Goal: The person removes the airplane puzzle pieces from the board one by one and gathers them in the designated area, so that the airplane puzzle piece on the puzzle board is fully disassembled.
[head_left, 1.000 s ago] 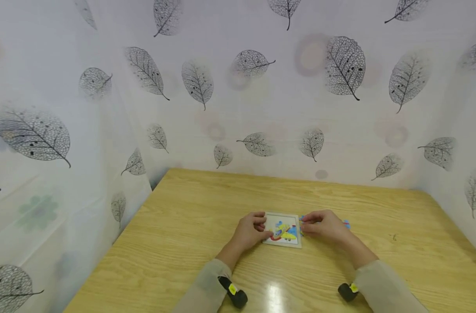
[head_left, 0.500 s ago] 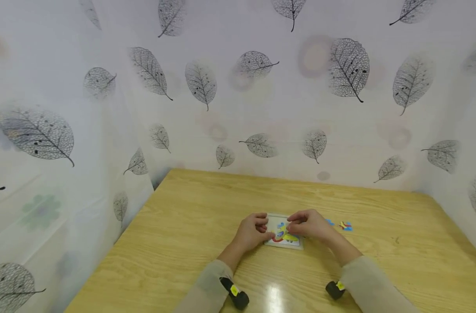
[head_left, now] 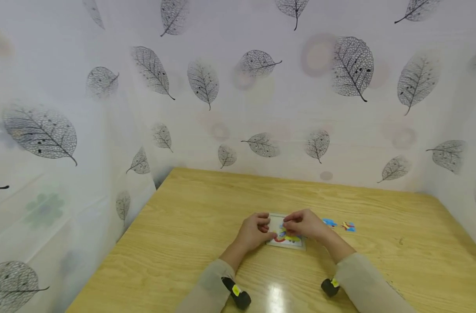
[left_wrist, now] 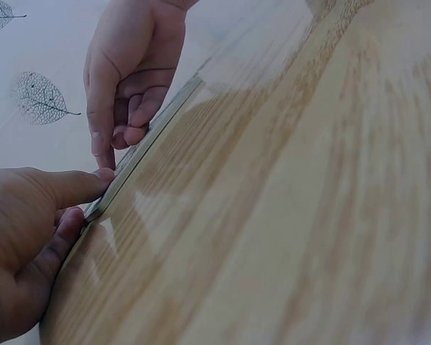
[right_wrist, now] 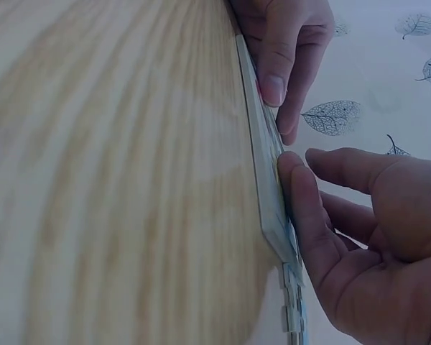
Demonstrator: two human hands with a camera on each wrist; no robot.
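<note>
A small framed jigsaw puzzle (head_left: 286, 244) with a yellow and red picture lies on the table in the head view. My left hand (head_left: 253, 232) grips its left side, with the thumb (left_wrist: 82, 188) over the rim in the left wrist view. Over the picture, my right hand (head_left: 310, 226) reaches in from the right with thumb and index brought close together, pinching a piece that the fingers hide. In the right wrist view, the right fingertips (right_wrist: 291, 162) sit right at the board's face. Two loose puzzle pieces, a blue one (head_left: 329, 222) and a blue-edged one (head_left: 348, 226), lie right of the board.
The wooden table (head_left: 206, 195) runs back to a leaf-printed cloth (head_left: 238, 108), which also hangs along both sides. Black wrist cameras (head_left: 238, 295) are strapped below both sleeves.
My right hand has moved left, from the pieces beside the frame to over the picture, uncovering the two loose pieces. My left hand keeps its hold on the frame.
</note>
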